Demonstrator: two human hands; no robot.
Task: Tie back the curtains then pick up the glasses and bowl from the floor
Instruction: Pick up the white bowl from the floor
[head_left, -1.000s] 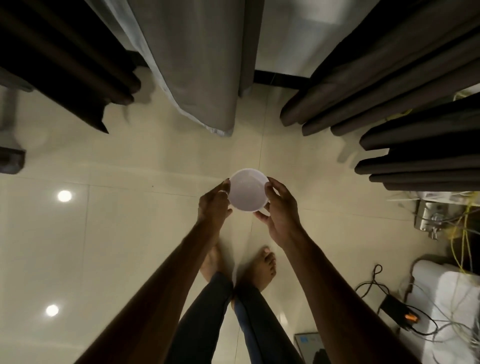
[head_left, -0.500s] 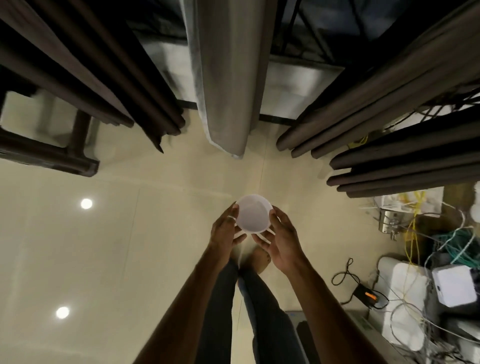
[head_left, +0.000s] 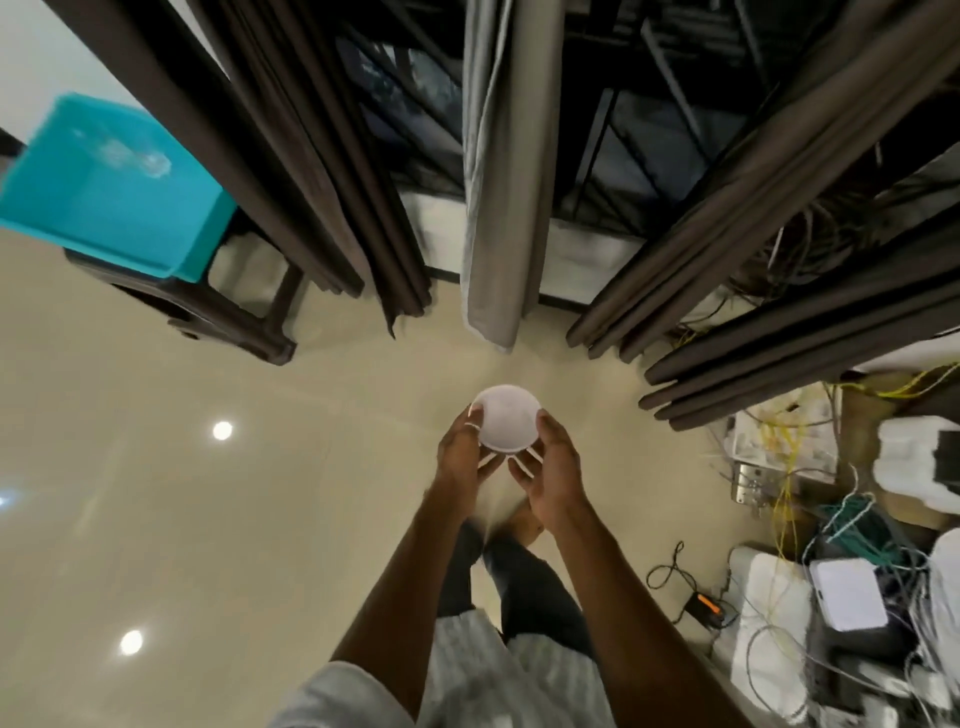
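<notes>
Bowl (head_left: 506, 418) raised higher, mid-frame, clear of the floor. Teal bin (head_left: 114, 208) now showing upper left. Left hand (head_left: 462, 460), right hand (head_left: 556, 467): grip curled round the bowl. Pickup looks done.

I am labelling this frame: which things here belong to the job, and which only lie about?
Job: white bowl, gripped by left hand and right hand; dark curtains; grey curtain.
Lying about: teal bin, dark stool, tangled cables, white box.
</notes>
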